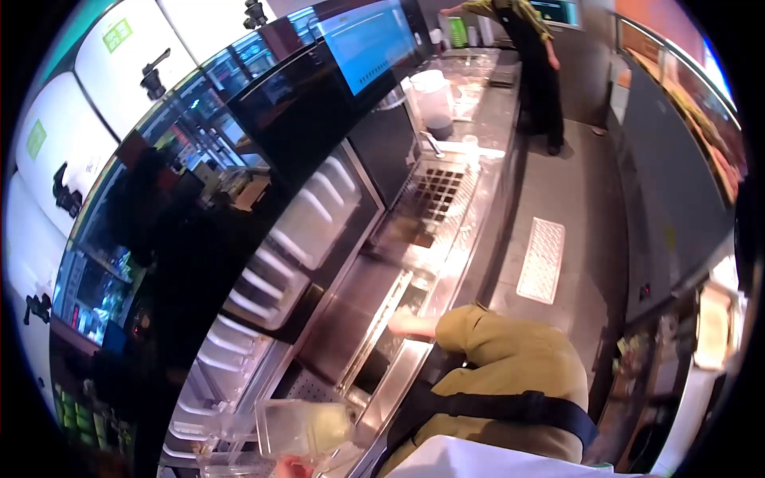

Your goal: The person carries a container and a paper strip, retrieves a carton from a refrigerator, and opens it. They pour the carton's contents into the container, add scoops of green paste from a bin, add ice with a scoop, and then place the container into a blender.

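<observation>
My right hand (404, 323), at the end of a mustard sleeve, is at a long steel-edged opening (374, 362) in the counter. Its fingers look closed, but what they grip is too small to make out. Near the bottom edge, part of my left hand (295, 467) shows against a clear plastic container (280, 430), which lies tilted. Pale yellowish contents (328, 428) show at the container's right end. The fingers appear wrapped at its lower side, and the rest of that hand is cut off by the frame.
A steel drain grate (438, 195) and tap (431, 143) are farther along the counter, with a white jug (433, 99) beyond. Clear tubs (263, 283) line the counter's back. A blue screen (368, 48) stands above. A co-worker (535, 60) is at the far end.
</observation>
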`<state>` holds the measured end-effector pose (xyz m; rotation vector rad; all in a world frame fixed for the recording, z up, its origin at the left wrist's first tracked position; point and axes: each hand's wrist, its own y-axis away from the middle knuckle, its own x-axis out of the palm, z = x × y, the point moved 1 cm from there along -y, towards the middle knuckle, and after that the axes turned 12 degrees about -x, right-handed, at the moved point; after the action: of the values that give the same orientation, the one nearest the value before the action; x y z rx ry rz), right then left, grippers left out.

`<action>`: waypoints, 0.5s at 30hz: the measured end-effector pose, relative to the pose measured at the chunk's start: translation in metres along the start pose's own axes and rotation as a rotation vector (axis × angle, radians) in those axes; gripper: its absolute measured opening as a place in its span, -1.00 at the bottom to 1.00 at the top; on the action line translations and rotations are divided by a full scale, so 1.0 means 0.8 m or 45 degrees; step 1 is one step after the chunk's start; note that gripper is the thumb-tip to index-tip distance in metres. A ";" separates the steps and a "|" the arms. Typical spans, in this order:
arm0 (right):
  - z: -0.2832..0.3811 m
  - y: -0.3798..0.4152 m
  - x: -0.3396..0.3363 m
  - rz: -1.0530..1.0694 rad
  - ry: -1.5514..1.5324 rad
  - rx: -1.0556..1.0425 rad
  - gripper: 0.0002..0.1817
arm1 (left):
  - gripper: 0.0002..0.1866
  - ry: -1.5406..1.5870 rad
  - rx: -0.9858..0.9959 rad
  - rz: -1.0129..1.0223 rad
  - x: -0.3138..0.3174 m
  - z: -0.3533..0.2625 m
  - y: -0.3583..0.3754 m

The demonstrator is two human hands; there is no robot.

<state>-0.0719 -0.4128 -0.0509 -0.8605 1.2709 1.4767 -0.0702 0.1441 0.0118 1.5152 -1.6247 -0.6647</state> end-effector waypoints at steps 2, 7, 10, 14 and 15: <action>-0.028 -0.002 -0.012 0.060 -0.085 -0.154 -0.78 | -0.84 0.196 -0.089 -0.147 0.025 0.002 0.014; -0.094 -0.022 -0.013 0.201 -0.452 -0.777 -0.79 | -0.75 0.399 0.101 -0.332 0.030 0.031 -0.003; -0.172 -0.045 0.020 0.410 -2.043 -1.190 -0.81 | -0.64 0.661 0.200 -0.157 0.244 0.043 0.123; -0.171 -0.081 -0.071 0.763 -1.867 -1.696 -0.72 | -0.43 -0.050 1.128 -0.965 0.369 0.087 0.139; -0.156 -0.098 -0.090 0.844 -1.824 -1.733 -0.69 | -0.43 0.022 1.181 -1.055 0.389 0.093 0.128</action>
<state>0.0139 -0.5516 -0.0321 0.1461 -0.7572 2.6525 -0.1772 -0.1564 0.1167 2.9249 -1.2839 -0.2718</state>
